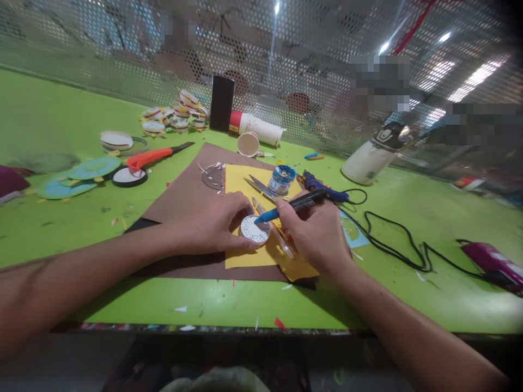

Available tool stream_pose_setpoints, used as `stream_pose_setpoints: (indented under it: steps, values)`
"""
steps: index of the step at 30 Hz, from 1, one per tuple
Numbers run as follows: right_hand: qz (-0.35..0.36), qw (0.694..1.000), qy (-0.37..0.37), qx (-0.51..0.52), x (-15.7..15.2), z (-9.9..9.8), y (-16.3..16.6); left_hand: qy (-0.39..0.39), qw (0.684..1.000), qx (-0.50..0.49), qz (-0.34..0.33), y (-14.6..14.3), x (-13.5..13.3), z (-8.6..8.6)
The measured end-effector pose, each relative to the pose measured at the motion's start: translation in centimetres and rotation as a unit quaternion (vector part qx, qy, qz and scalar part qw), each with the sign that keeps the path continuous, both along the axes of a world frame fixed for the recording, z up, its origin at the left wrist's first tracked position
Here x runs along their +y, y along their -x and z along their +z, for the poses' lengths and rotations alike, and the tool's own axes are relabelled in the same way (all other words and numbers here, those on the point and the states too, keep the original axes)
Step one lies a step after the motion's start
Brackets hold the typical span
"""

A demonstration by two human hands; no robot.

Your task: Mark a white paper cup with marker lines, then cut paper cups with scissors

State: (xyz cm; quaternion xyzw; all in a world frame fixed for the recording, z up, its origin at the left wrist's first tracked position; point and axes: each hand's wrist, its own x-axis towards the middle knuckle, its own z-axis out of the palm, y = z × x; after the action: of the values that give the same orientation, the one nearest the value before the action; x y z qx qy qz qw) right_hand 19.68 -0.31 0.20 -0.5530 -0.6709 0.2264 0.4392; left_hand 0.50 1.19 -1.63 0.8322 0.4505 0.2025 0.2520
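Observation:
My left hand curls around a small white paper disc and pins it to a yellow sheet that lies on brown card. My right hand is closed on a black-and-blue marker, its blue tip touching the top of the disc. A clear stick lies under my right hand. Just behind the marker are scissors, a small blue-rimmed tub and a blue glue gun.
On the green table are an orange-handled knife, coloured paper circles, cut cup rims, a black box, stacked paper cups, a white bottle, a black cable and a purple object. A perforated metal screen stands behind.

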Motion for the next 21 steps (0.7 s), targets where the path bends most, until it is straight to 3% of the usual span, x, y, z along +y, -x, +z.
stream_pose_setpoints:
  steps: [4,9,13,21]
  values:
    - [0.008,0.999,-0.032,0.041,-0.1,-0.2,-0.1,0.007,1.0,0.004,0.007,-0.1,-0.1,0.2]
    - [-0.043,0.991,-0.113,0.051,-0.5,0.4,-0.8,0.011,1.0,0.004,0.006,0.0,-0.1,0.2]
    - [-0.022,0.994,-0.107,0.017,-0.8,0.7,-1.0,0.006,1.0,0.006,0.005,0.1,0.0,0.1]
    - [0.011,0.991,-0.118,0.061,-0.1,0.2,-1.0,0.023,1.0,0.014,0.015,-0.2,-0.2,0.3]
